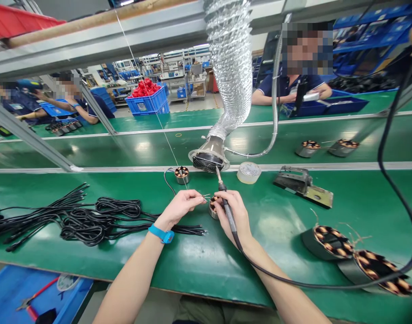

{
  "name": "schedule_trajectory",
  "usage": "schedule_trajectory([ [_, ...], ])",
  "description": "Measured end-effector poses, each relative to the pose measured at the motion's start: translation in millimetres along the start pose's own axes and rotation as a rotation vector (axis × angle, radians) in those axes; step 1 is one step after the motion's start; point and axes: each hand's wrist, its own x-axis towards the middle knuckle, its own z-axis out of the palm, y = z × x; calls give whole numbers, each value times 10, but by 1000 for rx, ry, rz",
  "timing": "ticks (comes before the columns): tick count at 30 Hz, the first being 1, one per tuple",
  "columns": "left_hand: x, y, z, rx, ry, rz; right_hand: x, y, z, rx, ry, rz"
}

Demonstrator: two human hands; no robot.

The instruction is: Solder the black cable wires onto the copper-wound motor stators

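Note:
My left hand (181, 206) is closed in a pinch on a thin wire whose end reaches a small copper-wound motor stator (212, 207) on the green bench. My right hand (235, 215) grips a black soldering iron (226, 204), tip pointing up and away, its cable trailing over my forearm to the right; the fingers rest against the stator. A thin solder wire (152, 101) runs down from above to a second stator (182, 174) just behind. A blue strap sits on my left wrist.
A fume extractor hose with a funnel (208, 155) hangs just behind my hands. A tape roll (248, 172) and a metal fixture (303, 184) lie to the right, larger stators (329, 243) at near right, black cable bundles (91, 218) at left. Other people work across the benches.

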Motion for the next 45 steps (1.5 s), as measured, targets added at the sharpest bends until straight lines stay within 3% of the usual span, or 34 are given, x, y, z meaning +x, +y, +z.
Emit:
schedule_trajectory([
  [8, -3, -50, -15, 133, -14, 35, 18, -27, -8, 10, -4, 15],
  [13, -21, -9, -43, 138, -56, -22, 15, -157, -123, -7, 196, -50],
  [17, -31, 13, -94, 89, -91, -64, -82, -176, -243, -17, 309, -192],
  [21, -28, -4, -127, 55, -115, -78, -143, -186, -266, -7, 253, -307],
  [26, -31, -6, -111, 44, -132, -80, -120, -244, -223, 5, 193, -338],
  [31, -47, 21, -84, 46, -127, -68, -124, -244, -215, -7, 144, -320],
  [45, -72, 84, -58, 91, -67, -71, -182, -199, -172, -12, 201, -173],
])
